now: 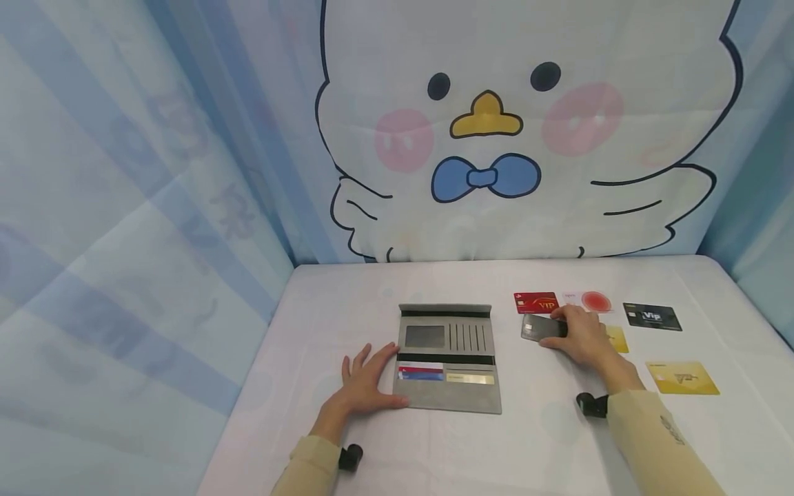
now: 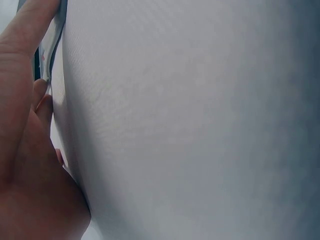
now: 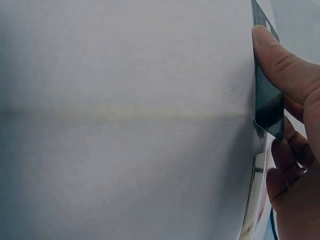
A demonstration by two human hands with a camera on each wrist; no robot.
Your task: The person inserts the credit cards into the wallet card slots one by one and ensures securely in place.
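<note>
Pale blue and white printed fabric (image 1: 366,41) hangs behind a table under white cloth (image 1: 459,455); a chick-like figure with a blue bow is on the back panel. Your right hand (image 1: 583,337) pinches a dark grey, glossy rectangular card (image 1: 537,327) between thumb and fingers; the right wrist view shows your thumb pressed on its face. Whether the card clears the cloth, you cannot tell. Your left hand (image 1: 364,389) lies with fingers extended and spread, thumb at the near left corner and forefinger at the left edge of a grey rectangular wallet (image 1: 446,399), unfolded flat. Its pockets hold a white, red and blue striped card (image 1: 420,372) and a pale gold card (image 1: 470,379). Around your right hand: a red VIP card (image 1: 536,302) just beyond the grey one; a white card with a pink-red disc (image 1: 592,301) behind your fingers; a yellow-gold card (image 1: 617,337), partly hidden by your hand. Farther right: a black Vip card (image 1: 653,316) and, nearer you, a larger-looking gold card (image 1: 682,378).
</note>
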